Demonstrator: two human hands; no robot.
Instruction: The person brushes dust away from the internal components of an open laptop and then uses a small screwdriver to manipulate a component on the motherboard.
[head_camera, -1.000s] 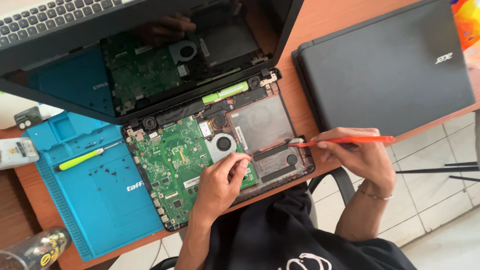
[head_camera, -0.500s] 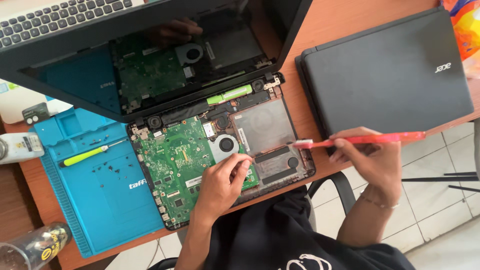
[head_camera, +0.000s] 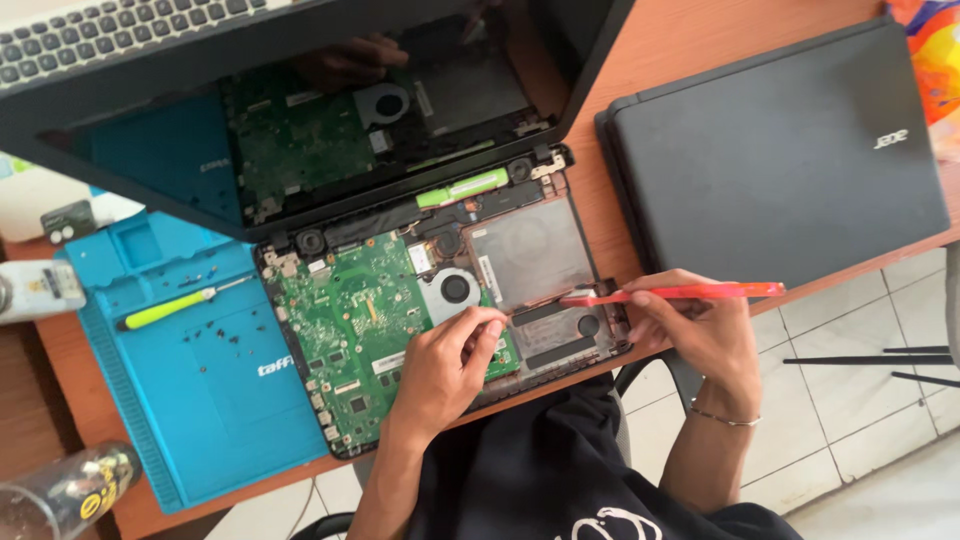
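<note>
Both hands are at work over an opened laptop base (head_camera: 520, 250) lying near the front edge of the orange-brown surface (head_camera: 640, 60). Left hand (head_camera: 440, 365) rests on the green circuit board (head_camera: 350, 320), fingers curled together, fingertips (head_camera: 487, 322) pressed at the board's edge just below the round cooling fan (head_camera: 452, 290); whether they pinch anything cannot be told from this angle. Right hand (head_camera: 700, 325) is closed around a red pry tool (head_camera: 680, 293), held roughly level, its tip resting at the right-hand corner of the base. Laptop screen (head_camera: 300, 110) stands open behind the base, dark and mirroring the board. Left of the base lies a blue work mat (head_camera: 200, 400) carrying a yellow-green screwdriver (head_camera: 170, 308) and scattered small screws (head_camera: 225, 335). A second, closed black laptop (head_camera: 780, 150) lies to the right, apart from the base
</note>
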